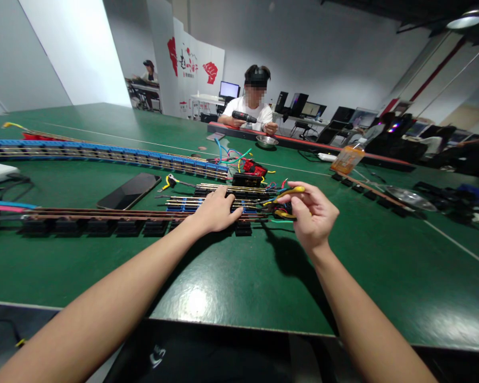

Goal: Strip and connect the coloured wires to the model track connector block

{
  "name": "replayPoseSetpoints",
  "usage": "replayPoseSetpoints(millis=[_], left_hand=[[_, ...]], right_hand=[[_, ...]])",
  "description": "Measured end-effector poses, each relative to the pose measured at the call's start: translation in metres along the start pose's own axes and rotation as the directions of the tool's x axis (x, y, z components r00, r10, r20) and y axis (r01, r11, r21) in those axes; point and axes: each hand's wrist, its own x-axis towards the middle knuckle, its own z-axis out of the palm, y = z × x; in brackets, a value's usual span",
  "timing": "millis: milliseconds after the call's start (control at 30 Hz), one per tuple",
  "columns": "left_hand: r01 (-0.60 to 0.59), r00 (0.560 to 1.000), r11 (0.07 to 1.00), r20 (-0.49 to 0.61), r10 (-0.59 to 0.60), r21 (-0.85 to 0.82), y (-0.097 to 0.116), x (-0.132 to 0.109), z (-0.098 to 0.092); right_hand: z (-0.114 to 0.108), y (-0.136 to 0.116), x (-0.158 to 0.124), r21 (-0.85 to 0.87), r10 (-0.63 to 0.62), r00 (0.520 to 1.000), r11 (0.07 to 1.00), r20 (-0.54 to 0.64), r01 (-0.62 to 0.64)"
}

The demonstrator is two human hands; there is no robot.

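Note:
My left hand (215, 210) lies palm down on a short rail strip with blue clips (183, 204), fingers spread over its right end. My right hand (313, 213) is closed round yellow-handled pliers (289, 192), held just above the table right of the strips. A second short strip (231, 189) lies just behind, with a bundle of coloured wires (277, 187) at its right end. A long brown rail with black blocks (104, 218) runs left from under my left hand.
A long blue rail (104, 151) crosses the green table (223, 276) at the back left. A dark phone (128, 191) and a small yellow-handled tool (170, 182) lie between the rails. A red device (254, 168) sits behind. A person (251, 109) sits opposite with a metal bowl (266, 141).

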Motion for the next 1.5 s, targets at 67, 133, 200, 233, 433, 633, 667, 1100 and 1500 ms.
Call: replayPoseSetpoints(millis=[67,133,200,233,433,633,667,1100,1500], left_hand=[[0.002,1.000,1.000,0.003,-0.002,-0.002,0.000,0.000,0.001],[0.003,1.000,1.000,0.008,-0.003,-0.001,0.000,0.000,0.001],[0.004,1.000,1.000,0.010,-0.004,0.005,0.000,0.000,0.001],[0.005,1.000,1.000,0.009,-0.005,0.008,0.000,0.000,0.001],[0.002,1.000,1.000,0.003,-0.002,0.002,0.001,0.000,0.001],[0.016,1.000,1.000,0.009,-0.016,-0.003,0.002,0.000,-0.001],[0.015,1.000,1.000,0.007,-0.015,-0.003,0.002,-0.001,-0.001],[0.018,1.000,1.000,0.010,-0.018,-0.019,0.002,-0.001,-0.003],[0.017,1.000,1.000,0.013,-0.017,-0.013,0.003,-0.001,-0.003]], right_hand=[[0.000,-0.001,-0.001,-0.013,-0.008,1.000,1.000,-0.003,0.008],[-0.001,0.000,-0.002,-0.030,-0.006,1.000,1.000,0.003,0.006],[-0.001,0.002,-0.003,-0.047,-0.006,0.999,0.999,0.031,0.007],[-0.001,0.002,-0.003,-0.056,-0.009,0.999,0.998,0.049,0.011],[-0.001,0.001,-0.004,-0.139,-0.054,0.989,0.988,0.136,0.073],[0.004,-0.010,-0.007,-0.261,-0.420,0.805,0.793,0.420,0.550],[0.007,-0.011,-0.008,-0.232,-0.465,0.763,0.764,0.449,0.602],[0.017,-0.010,-0.017,-0.142,-0.498,0.554,0.645,0.667,0.751],[0.017,-0.010,-0.016,-0.164,-0.476,0.660,0.726,0.581,0.668]])
